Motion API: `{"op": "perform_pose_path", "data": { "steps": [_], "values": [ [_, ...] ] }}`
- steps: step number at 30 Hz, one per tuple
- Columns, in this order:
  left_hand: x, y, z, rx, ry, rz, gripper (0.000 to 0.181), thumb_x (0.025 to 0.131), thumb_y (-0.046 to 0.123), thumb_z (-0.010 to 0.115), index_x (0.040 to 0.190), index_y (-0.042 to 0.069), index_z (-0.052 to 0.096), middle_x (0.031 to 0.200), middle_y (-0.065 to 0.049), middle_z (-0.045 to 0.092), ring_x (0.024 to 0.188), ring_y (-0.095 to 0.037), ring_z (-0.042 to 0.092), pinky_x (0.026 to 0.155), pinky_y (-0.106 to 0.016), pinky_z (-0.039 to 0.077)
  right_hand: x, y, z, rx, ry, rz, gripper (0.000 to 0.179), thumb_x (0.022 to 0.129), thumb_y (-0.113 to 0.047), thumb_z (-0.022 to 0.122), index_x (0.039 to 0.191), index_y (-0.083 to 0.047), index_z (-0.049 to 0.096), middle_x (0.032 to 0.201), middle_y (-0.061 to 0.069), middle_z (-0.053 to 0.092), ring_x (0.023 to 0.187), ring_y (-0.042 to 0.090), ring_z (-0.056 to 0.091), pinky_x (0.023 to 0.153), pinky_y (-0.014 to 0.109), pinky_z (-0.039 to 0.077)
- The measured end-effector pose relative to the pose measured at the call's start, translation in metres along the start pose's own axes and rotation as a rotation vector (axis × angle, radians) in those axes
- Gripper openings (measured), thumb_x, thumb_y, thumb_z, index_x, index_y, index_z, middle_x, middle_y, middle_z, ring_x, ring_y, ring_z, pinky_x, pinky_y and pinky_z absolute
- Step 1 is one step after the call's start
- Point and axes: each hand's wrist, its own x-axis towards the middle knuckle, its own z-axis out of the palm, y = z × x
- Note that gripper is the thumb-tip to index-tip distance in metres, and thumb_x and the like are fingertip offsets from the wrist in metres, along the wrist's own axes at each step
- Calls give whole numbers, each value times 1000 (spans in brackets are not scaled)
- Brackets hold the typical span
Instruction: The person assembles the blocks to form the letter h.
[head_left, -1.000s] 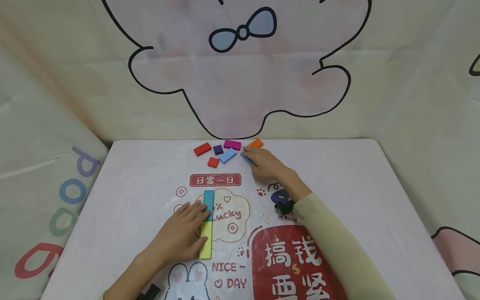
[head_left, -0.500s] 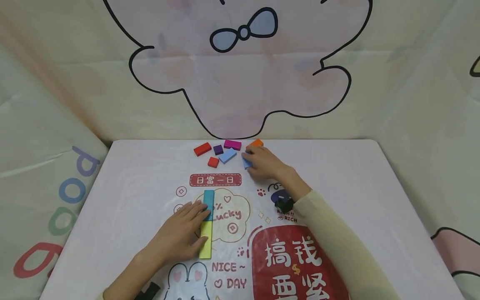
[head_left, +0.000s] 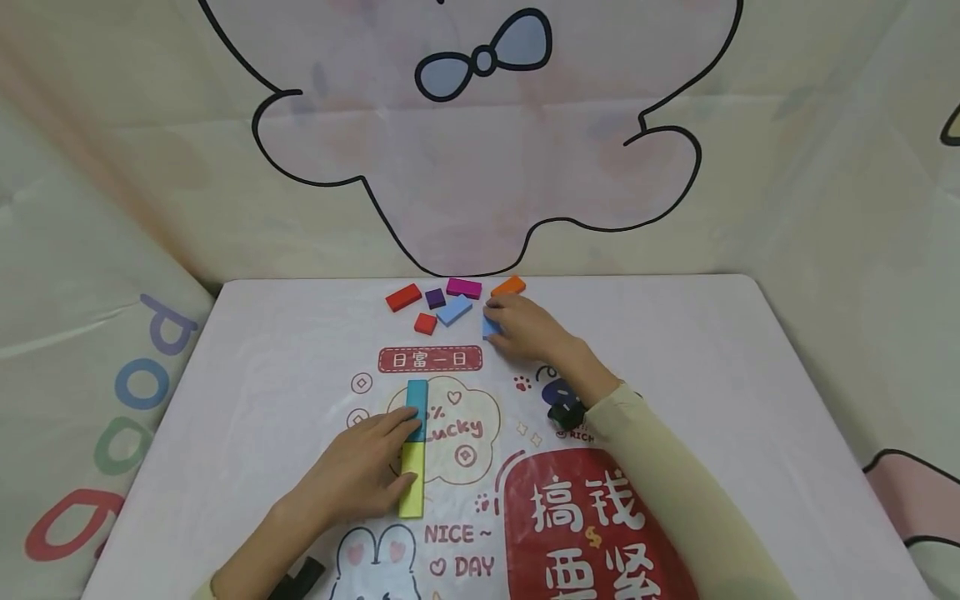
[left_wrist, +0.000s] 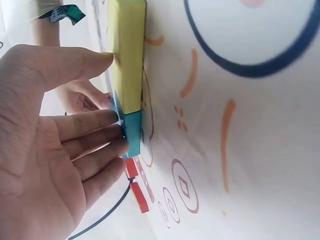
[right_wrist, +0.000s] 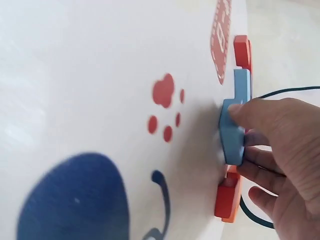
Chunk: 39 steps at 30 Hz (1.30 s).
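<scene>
A teal block (head_left: 417,400) and a yellow block (head_left: 412,492) lie end to end in a line on the table. My left hand (head_left: 363,471) rests at their left side, thumb at the yellow block and straight fingertips against the teal one, as the left wrist view shows. At the far side, my right hand (head_left: 528,327) pinches a light blue block (right_wrist: 231,135) between thumb and fingers, low at the table. A second light blue block (head_left: 454,310) lies just left of that hand, and an orange block (head_left: 508,286) lies behind it.
Along the far edge also lie a long red block (head_left: 403,297), a small purple block (head_left: 435,298), a magenta block (head_left: 463,288) and a small red block (head_left: 425,323). A printed cloth (head_left: 742,375) covers the table. A curtain (head_left: 480,192) hangs behind it.
My right hand has taken the light blue block into a pinch and turned it, so more of it shows at the fingertips. My left hand stays at the teal and yellow blocks.
</scene>
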Motion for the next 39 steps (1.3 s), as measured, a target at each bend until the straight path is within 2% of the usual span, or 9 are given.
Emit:
{"op": "perform_pose_path", "data": {
  "steps": [3,9,16,25,39],
  "values": [
    [1,1,0,-11,0,3,73,88,46,80,150,11,60,161,-6,54,146,-32,56,120,-52,49,-2,-2,2,19,32,1,57,100,-35,73,148,-7,61,155,13,59,148,31,52,128,48,40],
    [1,2,-1,-16,-4,-6,74,88,44,81,149,9,60,160,-8,55,146,-32,56,119,-52,50,-2,-11,8,106,96,-60,53,97,-35,77,142,-10,68,147,11,65,140,29,58,122,49,48],
    [0,0,-2,-28,-10,-5,74,88,44,81,150,9,59,161,-8,54,146,-33,56,119,-52,50,4,-26,15,139,83,-80,56,96,-40,77,145,-15,66,150,6,63,144,26,56,119,48,51],
    [0,-3,-1,-37,-21,-15,73,89,44,80,150,10,59,162,-7,54,147,-33,55,119,-53,49,11,-38,23,156,80,-154,53,98,-42,75,143,-15,68,148,4,64,141,22,58,116,41,54],
    [0,-3,1,-40,8,4,73,88,44,80,149,9,60,161,-7,55,146,-33,56,120,-52,49,20,-54,30,175,67,-163,52,98,-42,74,144,-18,67,150,1,63,143,20,57,118,40,52]
  ]
}}
